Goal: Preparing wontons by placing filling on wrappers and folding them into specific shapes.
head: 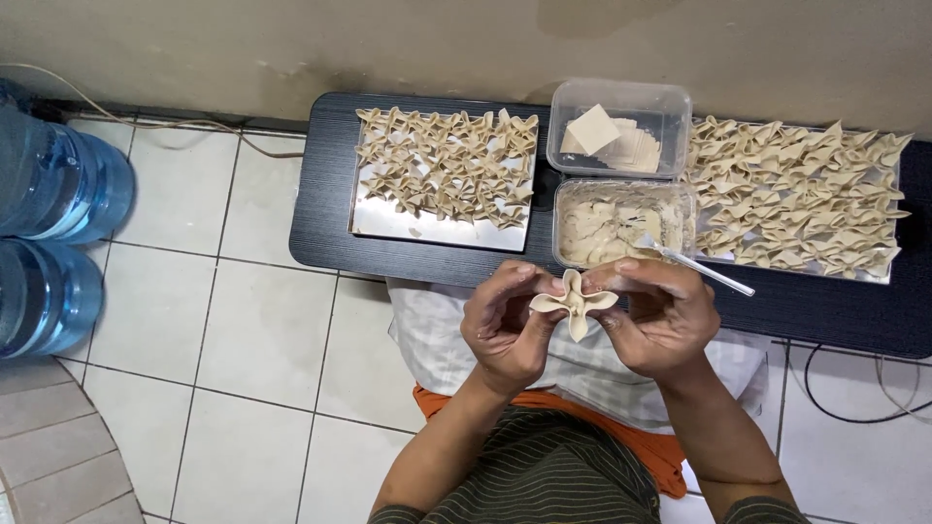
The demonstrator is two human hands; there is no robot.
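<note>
Head view, looking straight down: the left hand (505, 330) and the right hand (658, 315) are meeting at lower centre of the frame, their fingers (524, 281) pinching a folded dumpling (575, 303) between them, just below the edge of the dark surface (325, 209). The dumpling's pale lobes are spreading outward from a pressed middle, held in the air over a white cloth (427, 330) on the lap. On the surface, at centre, a metal tray (388, 221) is carrying rows of folded dumplings; at the right, a second tray (888, 277) is lying nearly full of them. Between the trays, a clear tub of square wrappers (621, 126) is sitting above a tub of pale filling (616, 225), a white spoon (704, 267) resting in the filling. At the left edge, two blue water bottles (53, 233) are lying on the tiled floor (243, 330).
</note>
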